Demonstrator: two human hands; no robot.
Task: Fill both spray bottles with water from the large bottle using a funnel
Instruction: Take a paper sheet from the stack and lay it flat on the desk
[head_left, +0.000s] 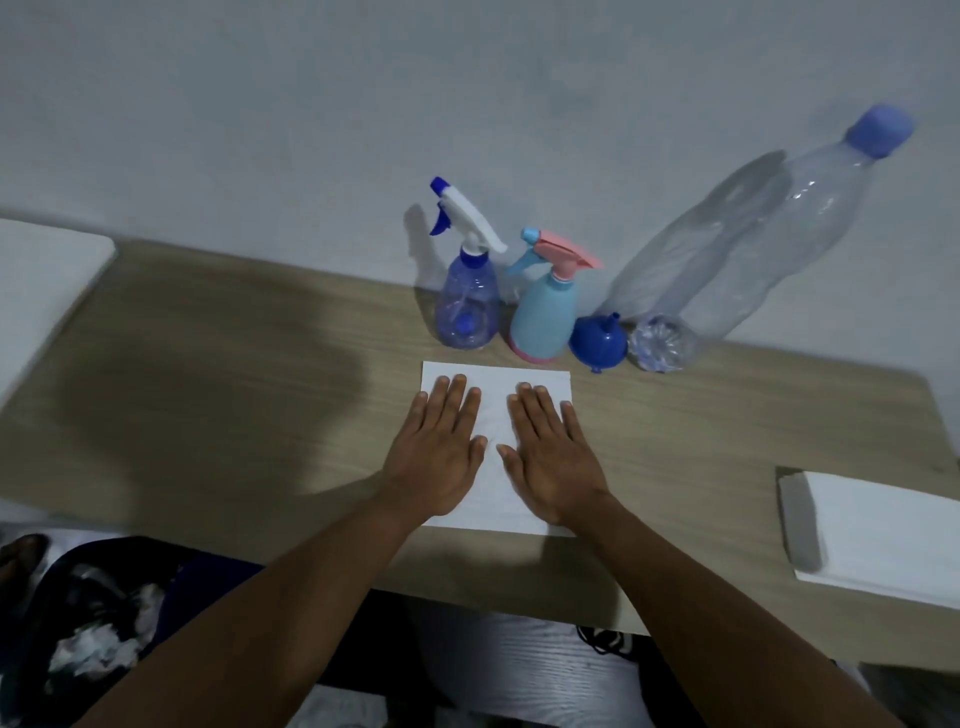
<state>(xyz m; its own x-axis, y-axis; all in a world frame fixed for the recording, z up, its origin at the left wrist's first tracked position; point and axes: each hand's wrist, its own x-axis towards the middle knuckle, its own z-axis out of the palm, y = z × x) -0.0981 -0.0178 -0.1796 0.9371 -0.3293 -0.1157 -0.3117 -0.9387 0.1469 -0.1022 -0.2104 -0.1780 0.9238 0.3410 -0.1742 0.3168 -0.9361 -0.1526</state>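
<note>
Both hands, left hand (435, 453) and right hand (551, 457), lie flat and spread on the white paper (493, 382). Behind the paper stand a see-through blue spray bottle (466, 306), a light blue one with a pink top (545, 312), a blue funnel (598, 340) and the big clear bottle (737, 260).

Plain grey wall (311, 104), wooden table (234, 415), dim light

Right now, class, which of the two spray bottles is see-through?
The left spray bottle, blue-tinted with a white and blue trigger. The other spray bottle is opaque light blue with a pink trigger.
</note>
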